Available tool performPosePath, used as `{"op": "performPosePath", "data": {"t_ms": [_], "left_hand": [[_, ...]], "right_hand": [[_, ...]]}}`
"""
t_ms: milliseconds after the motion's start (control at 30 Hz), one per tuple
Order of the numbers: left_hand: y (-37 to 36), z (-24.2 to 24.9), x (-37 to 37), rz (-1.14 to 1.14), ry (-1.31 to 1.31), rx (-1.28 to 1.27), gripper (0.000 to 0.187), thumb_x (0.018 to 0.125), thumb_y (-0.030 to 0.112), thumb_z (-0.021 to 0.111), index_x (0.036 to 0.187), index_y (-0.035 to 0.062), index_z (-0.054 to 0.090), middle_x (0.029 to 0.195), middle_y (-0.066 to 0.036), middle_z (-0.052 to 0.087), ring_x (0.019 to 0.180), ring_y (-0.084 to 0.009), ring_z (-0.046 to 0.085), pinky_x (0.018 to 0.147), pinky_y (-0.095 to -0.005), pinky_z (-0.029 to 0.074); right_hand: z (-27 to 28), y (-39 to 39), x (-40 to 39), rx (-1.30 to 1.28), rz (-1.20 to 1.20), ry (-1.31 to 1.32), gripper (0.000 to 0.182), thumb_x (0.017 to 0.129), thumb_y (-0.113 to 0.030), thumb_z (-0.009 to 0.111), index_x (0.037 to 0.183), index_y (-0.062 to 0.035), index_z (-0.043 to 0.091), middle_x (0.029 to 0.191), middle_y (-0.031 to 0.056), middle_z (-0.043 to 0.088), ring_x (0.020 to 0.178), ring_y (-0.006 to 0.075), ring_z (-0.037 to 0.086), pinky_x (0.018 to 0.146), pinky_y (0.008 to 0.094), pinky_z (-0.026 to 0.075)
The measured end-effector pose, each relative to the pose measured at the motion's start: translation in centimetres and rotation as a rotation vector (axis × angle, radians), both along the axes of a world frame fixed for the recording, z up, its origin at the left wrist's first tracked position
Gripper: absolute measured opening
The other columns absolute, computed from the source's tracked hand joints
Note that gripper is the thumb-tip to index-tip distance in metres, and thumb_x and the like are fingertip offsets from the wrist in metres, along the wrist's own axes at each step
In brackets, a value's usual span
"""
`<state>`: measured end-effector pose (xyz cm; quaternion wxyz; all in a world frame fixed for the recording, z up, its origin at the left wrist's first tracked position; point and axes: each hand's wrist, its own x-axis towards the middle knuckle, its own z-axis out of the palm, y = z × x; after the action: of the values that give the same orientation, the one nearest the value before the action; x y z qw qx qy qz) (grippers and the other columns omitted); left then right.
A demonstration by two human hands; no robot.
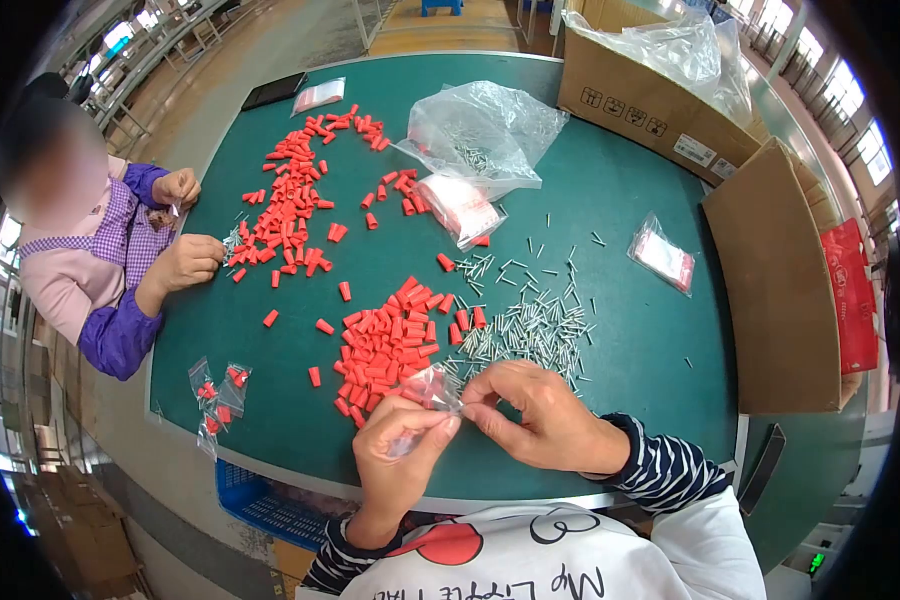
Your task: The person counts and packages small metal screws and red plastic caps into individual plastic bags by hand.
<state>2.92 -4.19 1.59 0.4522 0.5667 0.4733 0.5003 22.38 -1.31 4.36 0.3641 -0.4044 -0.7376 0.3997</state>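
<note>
watching the head view, i'd worry most about the small clear bag (432, 388) slipping or tearing. its film looks thin and slick, and only fingertips hold it, so an uneven tug could pull it from one hand or split its edge. the bag also sits right over the near side of the red caps (385, 345), with the loose screws (540, 330) just beside; a low sweep of either wrist might knock caps into screws and mix them. over by the left edge of the table (650, 350), the filled bags (224, 412) lie so close to the rim that a careless elbow could send one off.

as for the grip, the left hand (395, 470) has thumb and fingers closed on the clear bag, part of it bunched inside the palm. the right hand (560, 425) has its fingers narrowed to a pinch at the bag's edge, meeting the left tips; i can't tell from here whether anything small is caught between them. so the bag lies between the two hands, its free part standing out beyond the left fingertips, towards the caps.
</note>
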Motion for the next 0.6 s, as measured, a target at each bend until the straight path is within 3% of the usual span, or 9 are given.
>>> {"op": "performPosePath", "data": {"t_ms": [133,200,333,467,533,600], "left_hand": [[0.2,0.1,0.2,0.075,-0.15,-0.048,0.009,0.081,-0.005,0.073,0.089,-0.002,0.07,0.087,-0.004,0.06,0.073,-0.0083,0.056,0.064,-0.0218,0.044],[0.2,-0.1,0.4,0.094,-0.166,-0.083,0.009,0.082,-0.006,0.071,0.089,-0.0026,0.069,0.088,-0.004,0.06,0.073,-0.0082,0.055,0.064,-0.0219,0.044],[0.2,-0.5,0.6,0.114,0.036,0.038,0.011,0.079,-0.006,0.072,0.087,-0.0003,0.068,0.083,-0.004,0.057,0.069,-0.0088,0.053,0.06,-0.0226,0.042],[0.1,0.0,0.9,0.113,0.34,0.281,0.014,0.073,-0.004,0.073,0.082,0.0022,0.064,0.077,-0.005,0.052,0.063,-0.0111,0.048,0.056,-0.0241,0.039],[-0.1,0.0,1.0,0.09,0.4,0.384,0.02,0.067,-0.002,0.075,0.08,0.005,0.061,0.074,-0.006,0.05,0.057,-0.0142,0.045,0.052,-0.0248,0.037],[-0.7,0.4,0.9,0.043,0.448,0.407,0.019,0.067,0.0,0.075,0.08,0.0062,0.063,0.074,-0.006,0.052,0.057,-0.0168,0.051,0.05,-0.0278,0.041]], "right_hand": [[0.4,-0.3,-0.3,0.043,-0.047,-0.045,0.011,0.078,-0.001,0.068,0.084,-0.0011,0.059,0.079,0.0094,0.063,0.074,0.0244,0.063,0.067,0.0344,0.048],[0.1,-0.2,-0.6,0.111,-0.088,0.005,0.011,0.077,-0.002,0.066,0.084,-0.0018,0.058,0.077,0.0106,0.061,0.071,0.0283,0.06,0.067,0.0383,0.047],[0.0,-0.7,-0.5,0.194,-0.096,-0.015,0.017,0.073,-0.002,0.066,0.089,-0.0028,0.061,0.08,0.0103,0.058,0.075,0.0296,0.058,0.069,0.0396,0.045],[0.0,-1.9,-0.5,0.423,-0.025,-0.257,0.031,0.071,-0.006,0.067,0.102,-0.0034,0.065,0.088,0.0091,0.054,0.082,0.0261,0.054,0.07,0.0369,0.041],[0.1,-2.7,-0.6,0.446,-0.032,-0.404,0.028,0.074,-0.01,0.065,0.101,-0.0032,0.065,0.085,0.0083,0.052,0.081,0.0246,0.052,0.069,0.0364,0.038],[0.1,-3.5,-0.5,0.444,-0.013,-0.586,0.027,0.077,-0.016,0.06,0.1,-0.0027,0.064,0.082,0.0075,0.05,0.08,0.0233,0.05,0.069,0.036,0.036]]}}
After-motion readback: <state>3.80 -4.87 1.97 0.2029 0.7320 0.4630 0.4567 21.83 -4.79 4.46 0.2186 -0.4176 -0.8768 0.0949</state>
